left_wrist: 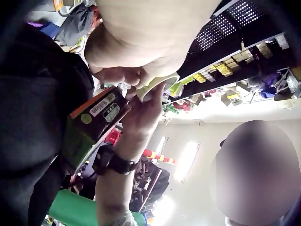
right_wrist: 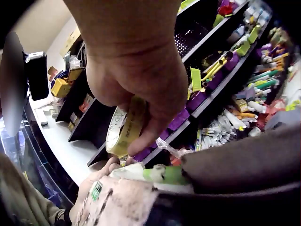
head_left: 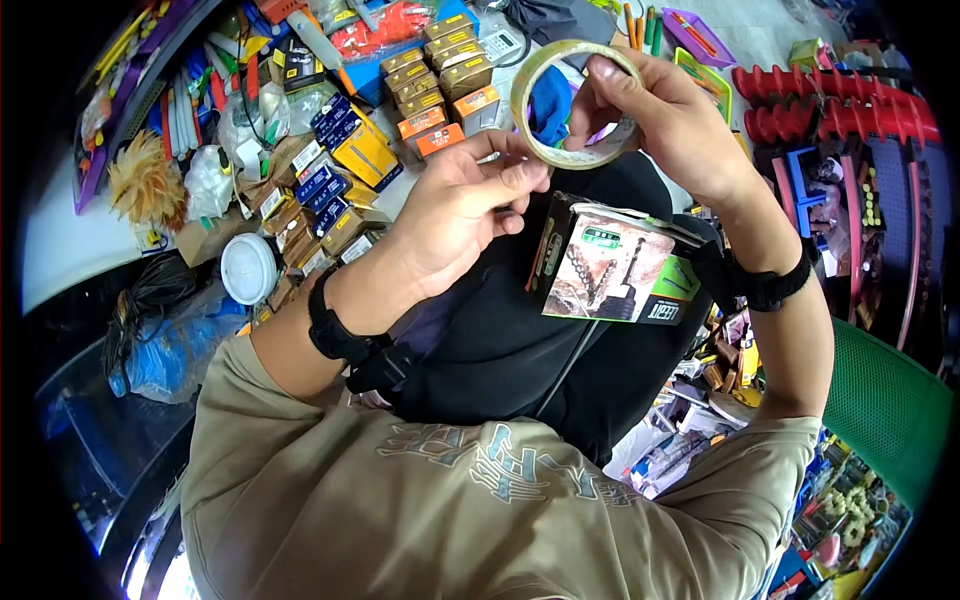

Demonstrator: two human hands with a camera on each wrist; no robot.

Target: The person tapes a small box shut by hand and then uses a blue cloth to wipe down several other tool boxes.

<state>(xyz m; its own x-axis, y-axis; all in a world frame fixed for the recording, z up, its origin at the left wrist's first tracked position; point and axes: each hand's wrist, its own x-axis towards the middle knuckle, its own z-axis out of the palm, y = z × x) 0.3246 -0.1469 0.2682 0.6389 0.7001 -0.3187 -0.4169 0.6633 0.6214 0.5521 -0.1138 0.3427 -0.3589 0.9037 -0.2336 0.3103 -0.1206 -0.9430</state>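
A roll of clear yellowish tape (head_left: 521,100) is held up over the lap. My right hand (head_left: 675,120) grips its right side, thumb on the rim and fingers inside the ring. At the roll's lower left edge, the thumb and forefinger of my left hand (head_left: 450,215) pinch the tape, its other fingers curled. The right wrist view shows the roll (right_wrist: 129,129) under the right hand, with printing on its inner side. On the thighs below rests a box (head_left: 610,265) picturing drill bits, tilted; its dark end with a label (left_wrist: 101,108) faces the left wrist camera.
Stacks of small brown boxes (head_left: 440,75) and blue-and-yellow boxes (head_left: 365,150) crowd the floor ahead and left. A white round lid (head_left: 248,269) lies at left. Red spiral augers (head_left: 835,105) stand at right, above a green mesh surface (head_left: 885,400).
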